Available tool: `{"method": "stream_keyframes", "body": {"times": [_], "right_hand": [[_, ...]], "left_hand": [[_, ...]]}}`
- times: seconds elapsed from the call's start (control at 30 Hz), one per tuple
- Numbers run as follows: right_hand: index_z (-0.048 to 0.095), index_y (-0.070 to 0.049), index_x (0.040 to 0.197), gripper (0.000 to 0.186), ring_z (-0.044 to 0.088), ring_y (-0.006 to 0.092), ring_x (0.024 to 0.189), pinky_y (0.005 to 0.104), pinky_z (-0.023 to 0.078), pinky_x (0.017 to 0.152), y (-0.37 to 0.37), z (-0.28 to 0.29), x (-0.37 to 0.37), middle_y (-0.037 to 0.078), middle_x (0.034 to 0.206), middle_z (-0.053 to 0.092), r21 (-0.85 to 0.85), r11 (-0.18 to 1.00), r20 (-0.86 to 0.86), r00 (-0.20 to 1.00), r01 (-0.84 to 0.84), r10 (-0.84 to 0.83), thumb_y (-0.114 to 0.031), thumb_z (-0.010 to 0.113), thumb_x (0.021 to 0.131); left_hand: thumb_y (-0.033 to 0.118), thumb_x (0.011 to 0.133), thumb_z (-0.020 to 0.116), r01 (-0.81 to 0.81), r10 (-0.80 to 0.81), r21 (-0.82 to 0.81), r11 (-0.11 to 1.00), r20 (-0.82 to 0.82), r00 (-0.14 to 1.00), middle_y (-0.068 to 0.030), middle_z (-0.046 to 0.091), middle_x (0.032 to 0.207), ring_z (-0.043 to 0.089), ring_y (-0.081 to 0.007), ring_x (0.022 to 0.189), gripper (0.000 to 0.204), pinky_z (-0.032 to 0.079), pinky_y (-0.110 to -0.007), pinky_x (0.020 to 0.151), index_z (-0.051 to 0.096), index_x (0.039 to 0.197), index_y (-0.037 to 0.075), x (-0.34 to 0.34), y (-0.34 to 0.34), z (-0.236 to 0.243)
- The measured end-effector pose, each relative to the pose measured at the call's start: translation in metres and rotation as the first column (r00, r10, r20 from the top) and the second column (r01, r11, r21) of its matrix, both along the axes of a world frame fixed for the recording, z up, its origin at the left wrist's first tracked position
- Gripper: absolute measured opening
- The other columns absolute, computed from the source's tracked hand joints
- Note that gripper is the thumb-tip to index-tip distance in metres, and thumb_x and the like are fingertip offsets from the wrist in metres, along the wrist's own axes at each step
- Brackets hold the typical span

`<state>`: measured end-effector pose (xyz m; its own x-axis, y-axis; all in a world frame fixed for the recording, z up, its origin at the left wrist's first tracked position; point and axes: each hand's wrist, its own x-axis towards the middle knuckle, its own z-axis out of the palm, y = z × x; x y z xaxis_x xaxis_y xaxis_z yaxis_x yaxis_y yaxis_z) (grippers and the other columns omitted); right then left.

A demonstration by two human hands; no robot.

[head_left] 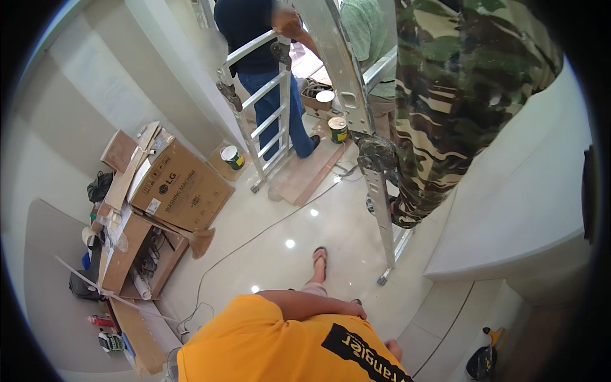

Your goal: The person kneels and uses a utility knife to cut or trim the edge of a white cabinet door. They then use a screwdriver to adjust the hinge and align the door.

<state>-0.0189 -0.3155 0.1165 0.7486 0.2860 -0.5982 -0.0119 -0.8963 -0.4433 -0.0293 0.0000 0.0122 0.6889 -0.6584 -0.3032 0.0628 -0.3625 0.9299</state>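
Arms folded across an orange shirt, the wearer's right hand [354,310] rests loosely curled, holding nothing; the left hand [393,349] is mostly hidden, its state unclear. Nearby, a person in camouflage stands on the silver aluminium folding ladder [375,191]; unbraced, it may slip on the glossy white tiled floor [305,223].

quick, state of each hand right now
left hand: lies against the orange shirt, fingers tucked, cannot be told
right hand: only a sliver shows beside the shirt, cannot be told

Brown cardboard box [181,186] at left wall
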Motion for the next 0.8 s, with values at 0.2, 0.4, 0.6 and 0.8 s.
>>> {"method": "stream_keyframes", "body": {"times": [0.2, 0.4, 0.6, 0.8], "right_hand": [[0.080, 0.003, 0.109, 0.025, 0.072, 0.0192, 0.083, 0.0381, 0.058, 0.078, 0.089, 0.049, 0.017, 0.010, 0.094, 0.080, 0.450, 0.890, -0.382, 0.917, 0.075, 0.115, -0.020, 0.079, 0.099], [0.078, 0.000, 0.128, 0.028, 0.072, 0.0144, 0.099, 0.0311, 0.059, 0.092, 0.165, 0.068, 0.037, 0.007, 0.109, 0.080, 0.543, 0.694, -0.667, 0.745, 0.473, 0.015, -0.021, 0.073, 0.110], [0.070, 0.001, 0.140, 0.041, 0.073, 0.0159, 0.109, 0.0344, 0.058, 0.097, 0.245, 0.064, 0.011, 0.008, 0.123, 0.078, 0.568, 0.821, -0.627, 0.679, 0.061, 0.383, -0.031, 0.062, 0.116], [0.071, 0.002, 0.143, 0.045, 0.069, 0.0164, 0.119, 0.0326, 0.053, 0.105, 0.316, 0.035, -0.007, 0.009, 0.131, 0.076, 0.665, 0.746, -0.630, 0.546, 0.013, 0.552, -0.032, 0.065, 0.114]], "left_hand": [[0.027, 0.099, 0.073, -0.252, 0.266, 0.145, 0.957, -0.086, 0.960, -0.0175, 0.080, 0.118, 0.075, -0.0318, 0.111, 0.039, 0.055, -0.044, 0.098, 0.075, 0.131, 0.007, -0.058, 0.092, 0.081], [0.022, 0.106, 0.061, -0.335, 0.396, 0.347, 0.876, -0.122, 0.910, -0.0228, 0.074, 0.130, 0.070, -0.0384, 0.122, 0.034, 0.048, -0.047, 0.113, 0.076, 0.131, 0.005, -0.148, 0.187, 0.127], [0.026, 0.107, 0.062, -0.316, 0.359, 0.323, 0.892, -0.083, 0.930, -0.0187, 0.077, 0.138, 0.074, -0.0358, 0.122, 0.040, 0.055, -0.047, 0.104, 0.076, 0.139, 0.006, -0.150, 0.212, 0.130], [0.026, 0.106, 0.067, -0.193, 0.296, 0.357, 0.914, -0.260, 0.919, -0.0161, 0.079, 0.133, 0.074, -0.0287, 0.115, 0.038, 0.055, -0.044, 0.100, 0.077, 0.134, 0.003, -0.149, 0.246, 0.152]]}}
